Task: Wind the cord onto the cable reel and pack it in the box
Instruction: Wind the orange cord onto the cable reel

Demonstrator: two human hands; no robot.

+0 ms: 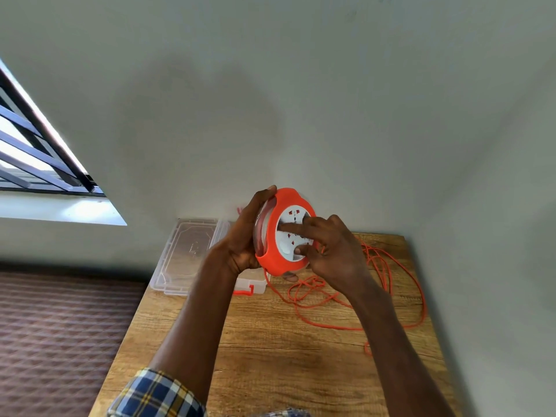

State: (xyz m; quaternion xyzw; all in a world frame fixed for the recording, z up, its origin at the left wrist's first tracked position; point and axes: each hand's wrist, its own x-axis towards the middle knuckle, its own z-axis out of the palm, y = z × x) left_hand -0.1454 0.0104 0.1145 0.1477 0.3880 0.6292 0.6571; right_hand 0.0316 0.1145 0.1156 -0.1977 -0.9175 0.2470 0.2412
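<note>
An orange cable reel (278, 233) with a white socket face is held upright above the wooden table (270, 341). My left hand (245, 236) grips its back and rim from the left. My right hand (328, 251) rests on the white face, with the index finger pressed across the middle and the thumb at the lower rim. Loose orange cord (388, 284) lies in loops on the table to the right and runs up to the reel's underside. A clear plastic box (249, 284) with an orange latch stands behind my left wrist, mostly hidden.
The box's clear lid (186, 251) lies open at the table's far left corner, against the white wall. A barred window (39, 152) is at the left. A patterned brown surface (60, 341) lies beside the table's left edge.
</note>
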